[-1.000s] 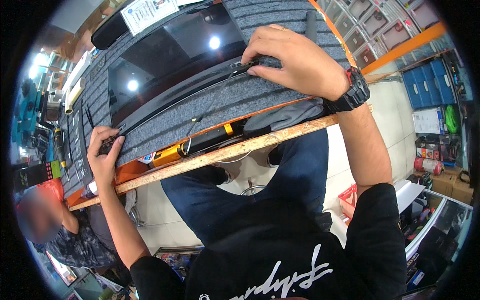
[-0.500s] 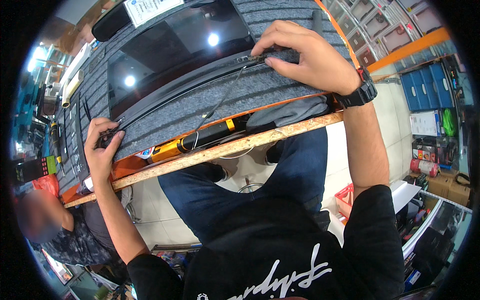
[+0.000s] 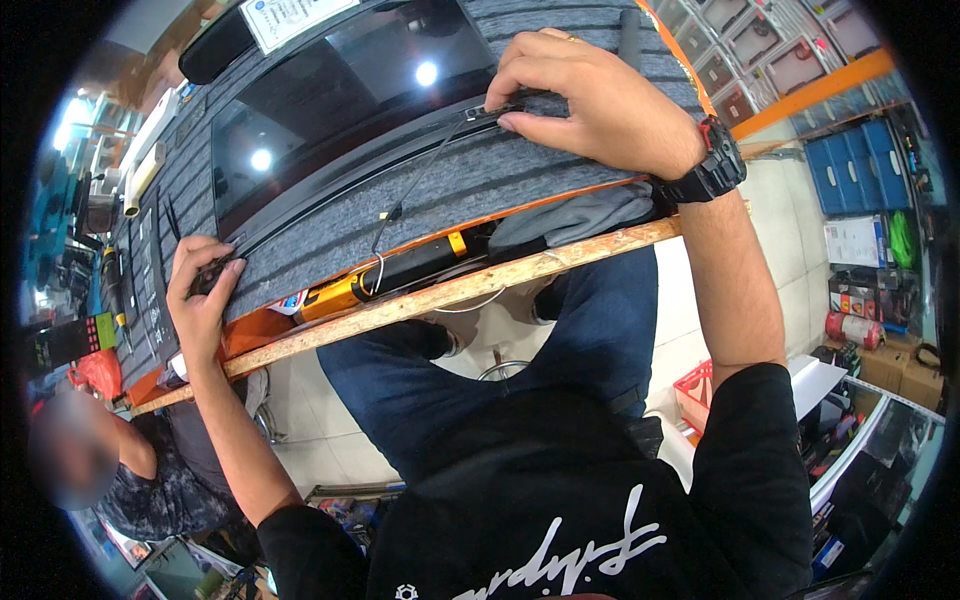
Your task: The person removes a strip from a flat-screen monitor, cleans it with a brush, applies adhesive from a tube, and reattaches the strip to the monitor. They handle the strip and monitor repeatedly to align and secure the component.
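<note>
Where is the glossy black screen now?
Upper left of the head view, on the grey mat, the screen lies just left of the right hand.

I've got 2 hands in view: L hand (image 3: 197, 315) at 9 o'c, R hand (image 3: 595, 105) at 1. I count 1 screen (image 3: 330, 135) at 11 w/ 2 glints (image 3: 427, 74), 1 watch (image 3: 710, 175) at 2, 1 blue unit (image 3: 852, 175) btwn 2 & 3, 1 red crate (image 3: 692, 395) at 4, 1 co-worker (image 3: 150, 495) at 8.
</note>
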